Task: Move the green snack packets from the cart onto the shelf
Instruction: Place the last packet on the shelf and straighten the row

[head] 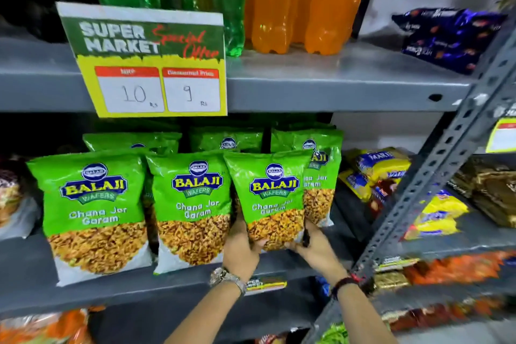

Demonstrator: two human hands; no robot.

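A green snack packet [269,195] stands upright at the front right of the grey shelf [117,288]. Both hands hold its lower end: my left hand [241,250] grips the bottom left corner, my right hand [314,246] the bottom right. Two more green packets stand in the front row to its left, the nearer one [190,209] and the far-left one [92,212]. Behind them stands a back row of more green packets [321,173], partly hidden. The cart is out of view.
A price sign [148,64] hangs from the upper shelf, which carries green and orange drink bottles [293,8] and a dark blue packet [446,39]. Yellow packets [374,173] lie right of the green ones. A slotted metal upright [435,176] slants across the right.
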